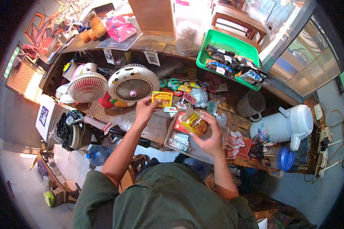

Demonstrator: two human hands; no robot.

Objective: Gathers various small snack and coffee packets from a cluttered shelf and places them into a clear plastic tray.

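With fingers of left hand (pixel 145 109) pinched on yellow sachet (pixel 163 99), leaves its face mostly uncovered; with right hand (pixel 213 136) curved wide around yellow box (pixel 195 124), apparently steadies it over plastic tray (pixel 201 153).

Sachet (pixel 162 99) left of box (pixel 195 124), jug (pixel 275 124) right

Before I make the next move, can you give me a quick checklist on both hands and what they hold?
1. Left hand grips the yellow sachet: ok.
2. Right hand holds the yellow box: ok.
3. Sachet apart from the box: ok, a gap shows between them.
4. Box above the plastic tub: ok.
5. Sachet's seal unbroken: cannot tell, too small.
6. Number of items in the box: cannot tell.
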